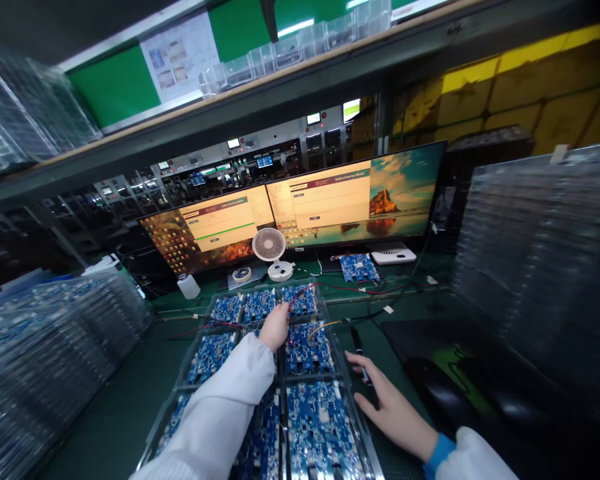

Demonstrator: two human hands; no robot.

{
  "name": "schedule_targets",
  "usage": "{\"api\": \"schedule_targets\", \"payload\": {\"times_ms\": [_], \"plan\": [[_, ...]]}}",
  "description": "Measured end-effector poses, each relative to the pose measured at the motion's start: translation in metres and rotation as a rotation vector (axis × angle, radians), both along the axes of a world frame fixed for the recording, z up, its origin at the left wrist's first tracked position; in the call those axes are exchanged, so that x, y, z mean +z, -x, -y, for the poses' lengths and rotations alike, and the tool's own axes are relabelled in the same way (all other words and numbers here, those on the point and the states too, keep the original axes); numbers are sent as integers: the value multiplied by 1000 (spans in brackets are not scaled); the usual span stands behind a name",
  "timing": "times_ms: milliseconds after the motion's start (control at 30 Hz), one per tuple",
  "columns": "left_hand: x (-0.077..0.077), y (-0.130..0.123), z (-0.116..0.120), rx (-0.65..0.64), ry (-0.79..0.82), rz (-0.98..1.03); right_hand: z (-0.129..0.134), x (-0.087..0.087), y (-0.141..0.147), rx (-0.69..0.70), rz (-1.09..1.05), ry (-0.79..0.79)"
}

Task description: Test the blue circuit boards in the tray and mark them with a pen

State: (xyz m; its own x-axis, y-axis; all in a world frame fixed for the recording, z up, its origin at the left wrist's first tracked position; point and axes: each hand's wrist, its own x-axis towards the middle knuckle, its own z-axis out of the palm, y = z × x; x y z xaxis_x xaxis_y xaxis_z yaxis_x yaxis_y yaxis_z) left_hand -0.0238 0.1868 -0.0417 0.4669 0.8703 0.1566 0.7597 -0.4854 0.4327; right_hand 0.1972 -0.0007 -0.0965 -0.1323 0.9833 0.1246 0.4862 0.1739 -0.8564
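In the head view my left hand (275, 327) reaches over a clear compartment tray (279, 427) of blue circuit boards. Its fingers are closed in a pinch on the end of a red and black cable (325, 285). Beside it, a circuit board (307, 350) with a small red light has a yellow wire (325, 325) running to it. My right hand (395, 407) is just right of the tray, thumb and fingers apart. A dark pen (357, 341) lies under its index finger; whether the finger touches it I cannot tell.
Stacked board trays stand left (65, 340) and right (540, 267). Behind are two monitors (405, 193), a small white fan (270, 247), a white bottle (189, 287), a loose circuit board (359, 268) and a white box (393, 256). A black mouse (437, 393) sits at right.
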Motion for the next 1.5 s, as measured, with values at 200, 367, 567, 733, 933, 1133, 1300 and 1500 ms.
{"api": "schedule_targets", "payload": {"times_ms": [200, 367, 567, 733, 933, 1133, 1300, 1500], "plan": [[5, 0, 6, 34, 13, 6, 0, 0, 1, -7, -1, 25], [20, 13, 20, 83, 14, 80, 0, -1, 0, -17, 2, 27], [78, 38, 92, 19, 193, 388, -2, -1, -4, -86, -1, -79], [128, 53, 161, -34, 77, 539, -3, 1, -8, -238, -17, -224], [105, 46, 163, -111, -23, 506, -5, -8, -16, -277, 66, -318], [65, 58, 132, -9, -66, 387, -7, -21, -23, -322, 193, -497], [50, 60, 130, -1, 65, 323, -6, -21, -22, -330, 201, -554], [43, 43, 144, -38, 200, 345, 2, 47, 20, -281, 126, -399]]}}
